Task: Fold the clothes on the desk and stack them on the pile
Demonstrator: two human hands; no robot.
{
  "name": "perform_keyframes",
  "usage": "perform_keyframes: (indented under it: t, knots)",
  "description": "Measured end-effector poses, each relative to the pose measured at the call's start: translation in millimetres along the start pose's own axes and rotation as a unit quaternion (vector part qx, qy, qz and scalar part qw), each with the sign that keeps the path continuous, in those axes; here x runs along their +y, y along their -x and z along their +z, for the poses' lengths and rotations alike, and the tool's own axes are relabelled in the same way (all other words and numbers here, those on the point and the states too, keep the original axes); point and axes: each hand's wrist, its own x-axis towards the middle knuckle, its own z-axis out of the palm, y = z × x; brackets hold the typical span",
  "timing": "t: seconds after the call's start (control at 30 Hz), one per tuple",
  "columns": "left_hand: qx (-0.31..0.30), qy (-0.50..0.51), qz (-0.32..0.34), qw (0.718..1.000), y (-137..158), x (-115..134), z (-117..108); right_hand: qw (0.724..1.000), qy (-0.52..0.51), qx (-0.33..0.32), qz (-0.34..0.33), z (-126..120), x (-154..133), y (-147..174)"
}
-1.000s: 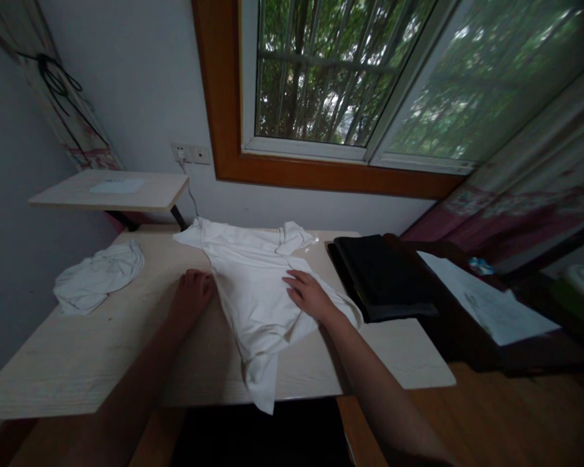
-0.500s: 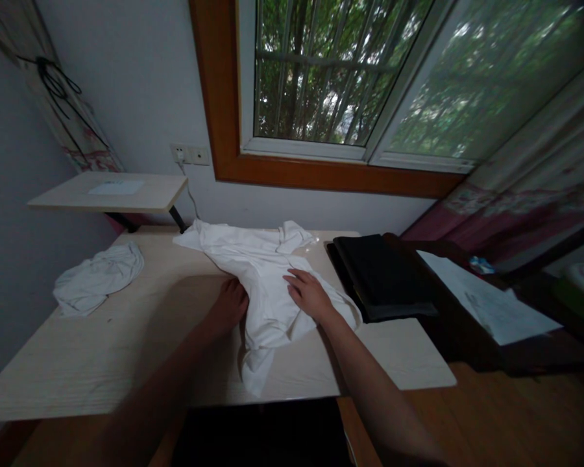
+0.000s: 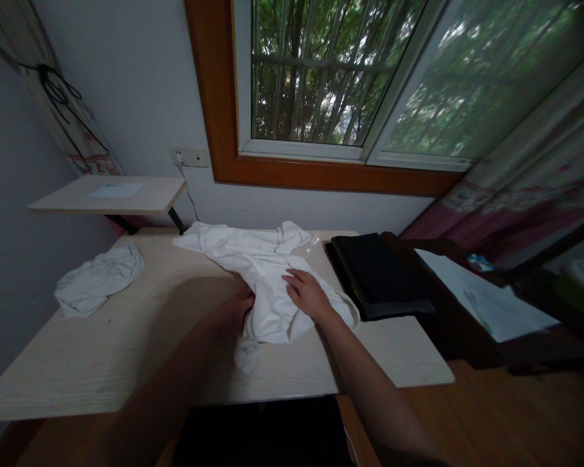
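Observation:
A crumpled white shirt [image 3: 267, 311] is spread on the pale wooden table [image 3: 185, 363] in front of me. My left hand [image 3: 237, 307] is closed on the shirt's left edge; its fingertips are partly hidden by the cloth. A lower flap of the shirt hangs together in a bunch just beside that hand. My right hand [image 3: 310, 295] lies flat on the middle of the shirt, fingers spread and holding nothing.
At the table's left lies another bundled white cloth [image 3: 100, 279], below a small raised shelf [image 3: 107, 194]. A black folder [image 3: 379, 272] borders the shirt on the right. Past it, paper [image 3: 486, 298] rests on a dark surface.
My left hand has moved slightly right and turned inward with the shirt's edge. The lower flap has drawn up and bunched. My right hand has stayed nearly still.

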Motion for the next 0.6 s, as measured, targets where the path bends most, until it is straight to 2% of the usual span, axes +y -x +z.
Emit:
perform_keyframes:
  t: [0.1, 0.23, 0.33, 0.43, 0.5, 0.6]
  knots:
    - [-0.018, 0.078, -0.075, 0.994, 6, 3, -14, 1.000, -0.002, -0.001, -0.001, 0, 0, 0]
    - [0.002, 0.046, -0.118, 0.992, 25, 10, -54, 1.000, 0.001, -0.003, 0.007, 0, 1, 1]
    - [0.068, -0.030, -0.109, 0.991, 46, 18, -95, 1.000, 0.013, -0.008, 0.020, -2, -1, 5]
    - [0.117, -0.137, -0.124, 0.976, 69, 27, -137, 0.998, 0.034, -0.024, 0.039, -8, -6, 10]
    - [0.126, -0.254, -0.141, 0.948, 85, 32, -162, 0.997, 0.042, -0.035, 0.044, -13, -10, 14]
    - [0.082, -0.384, -0.205, 0.897, 106, 35, -187, 0.997, 0.045, -0.048, 0.034, -24, -17, 18]
